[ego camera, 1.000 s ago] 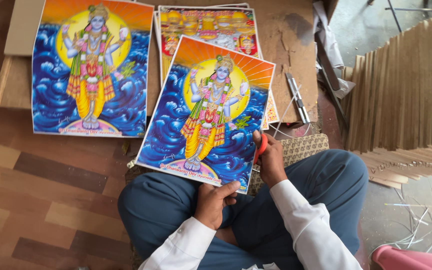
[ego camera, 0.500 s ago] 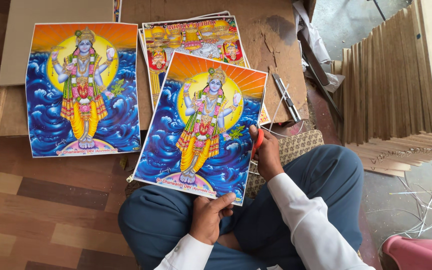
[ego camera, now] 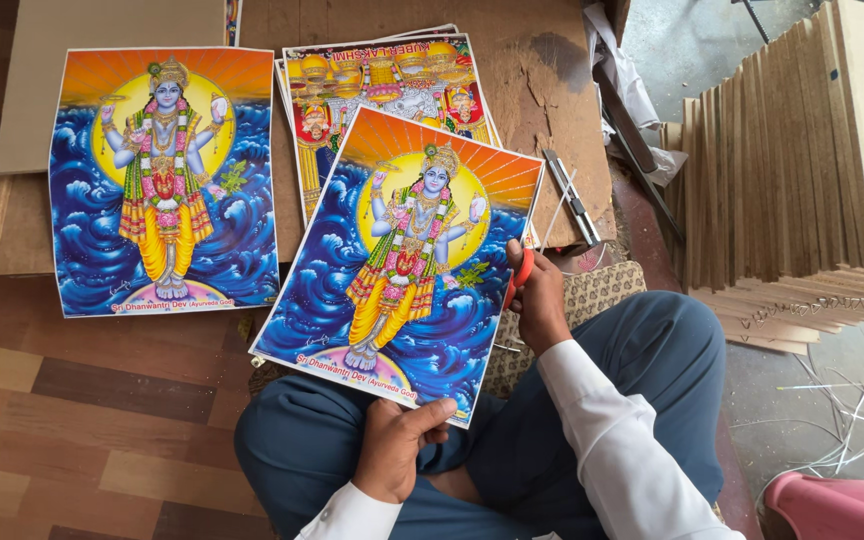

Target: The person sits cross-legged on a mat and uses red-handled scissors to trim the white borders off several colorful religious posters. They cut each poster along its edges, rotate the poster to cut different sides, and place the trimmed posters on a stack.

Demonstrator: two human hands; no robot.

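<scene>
I sit cross-legged in blue trousers and white sleeves. My left hand (ego camera: 399, 448) pinches the bottom edge of a colourful poster (ego camera: 402, 260) showing a figure over blue waves and an orange sky, held tilted above my lap. My right hand (ego camera: 537, 300) grips red-handled scissors (ego camera: 522, 270) at the poster's right edge, blades running up along that edge. A matching poster (ego camera: 164, 180) lies flat to the left on a board.
A stack of other prints (ego camera: 392, 85) lies on a brown board (ego camera: 552, 110) behind the held poster. Metal tools (ego camera: 572, 195) rest right of it. Upright thin boards (ego camera: 792, 170) stand at right. Paper strips (ego camera: 832, 400) and a pink object (ego camera: 837, 505) lie lower right.
The view has shifted slightly. The held poster stays in both hands, and the scissors have moved a little along its right edge.
</scene>
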